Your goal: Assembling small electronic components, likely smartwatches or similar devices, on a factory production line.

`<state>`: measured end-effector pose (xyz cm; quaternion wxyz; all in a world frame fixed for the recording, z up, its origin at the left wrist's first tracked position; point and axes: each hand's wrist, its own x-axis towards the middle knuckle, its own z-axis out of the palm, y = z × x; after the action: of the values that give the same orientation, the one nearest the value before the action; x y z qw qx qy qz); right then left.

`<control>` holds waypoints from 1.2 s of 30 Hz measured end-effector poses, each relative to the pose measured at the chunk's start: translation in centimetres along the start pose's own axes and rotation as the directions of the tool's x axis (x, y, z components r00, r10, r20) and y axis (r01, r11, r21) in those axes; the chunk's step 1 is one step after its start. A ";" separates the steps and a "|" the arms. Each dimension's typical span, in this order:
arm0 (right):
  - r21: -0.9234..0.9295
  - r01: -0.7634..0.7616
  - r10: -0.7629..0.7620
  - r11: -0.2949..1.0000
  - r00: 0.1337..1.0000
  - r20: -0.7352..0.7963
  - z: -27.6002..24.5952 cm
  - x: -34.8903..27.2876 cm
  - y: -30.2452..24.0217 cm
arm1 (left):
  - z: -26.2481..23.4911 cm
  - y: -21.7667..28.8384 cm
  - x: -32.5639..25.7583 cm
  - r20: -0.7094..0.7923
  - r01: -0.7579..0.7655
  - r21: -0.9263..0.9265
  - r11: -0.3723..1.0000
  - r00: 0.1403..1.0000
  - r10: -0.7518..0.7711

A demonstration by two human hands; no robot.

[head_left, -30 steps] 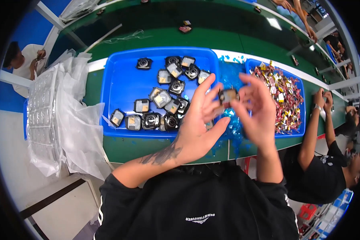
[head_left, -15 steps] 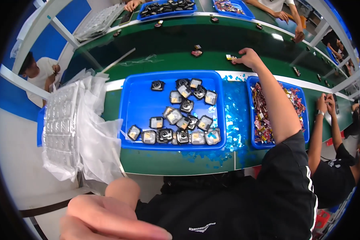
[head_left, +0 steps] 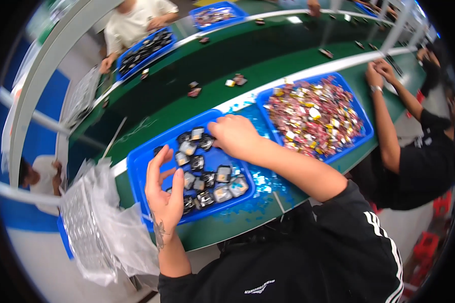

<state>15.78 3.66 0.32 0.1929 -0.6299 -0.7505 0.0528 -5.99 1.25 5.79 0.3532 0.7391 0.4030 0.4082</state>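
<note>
Head view: we see our right hand (head_left: pixel 235 136) lying curled, palm down, on the small dark square parts (head_left: pixel 203 174) at the far edge of the blue tray (head_left: pixel 136 166); its fingertips are hidden, so we cannot tell whether it pinches one. Our left hand (head_left: pixel 164 194) hovers over the tray's left end, fingers loosely spread, holding nothing. The tray's long axis runs along the green worktop's (head_left: pixel 227 222) near edge. The parts are too small to tell which way they point.
</note>
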 end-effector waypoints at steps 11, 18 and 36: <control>0.962 -0.026 0.525 0.271 0.842 -0.125 -2.0 -10.1 -4.1 | 8.4 -1.3 -2.3 0.298 0.367 -0.676 0.639 0.929 -0.218; 0.068 -0.558 0.542 0.827 0.761 -0.355 -7.3 -20.6 3.8 | 8.2 -0.5 -0.8 0.404 0.518 -0.735 0.438 0.853 -0.330; 0.800 -0.164 0.302 0.577 0.953 -0.023 -10.4 -14.1 -0.8 | 9.0 2.7 -0.9 0.514 0.012 -0.275 0.961 0.847 0.136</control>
<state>20.61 -11.78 6.98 0.4999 -0.5752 -0.5425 0.3533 2.49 -2.44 4.06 0.5333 0.7807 0.2071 0.2515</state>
